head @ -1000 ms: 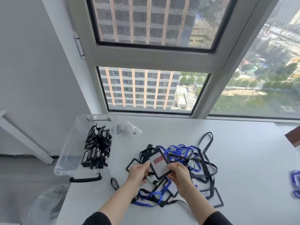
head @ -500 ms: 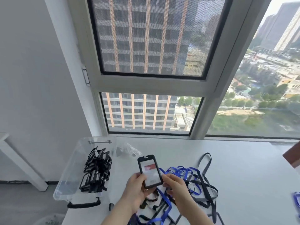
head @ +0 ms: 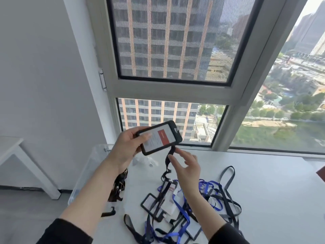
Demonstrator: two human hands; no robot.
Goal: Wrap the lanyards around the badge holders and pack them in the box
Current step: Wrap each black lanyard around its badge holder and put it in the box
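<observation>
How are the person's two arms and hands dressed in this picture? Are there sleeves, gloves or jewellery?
Both arms wear dark, black-looking sleeves pushed up near the elbows, so the forearms are bare. The left hand and the right hand are bare too: no gloves. No ring, watch or bracelet shows. The fingernails look short and plain.

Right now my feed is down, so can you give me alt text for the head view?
The left hand holds a black badge holder raised above the white table while the right hand fingers its dangling black lanyard. Below lies a tangle of blue and black lanyards; a clear box sits at left.
</observation>
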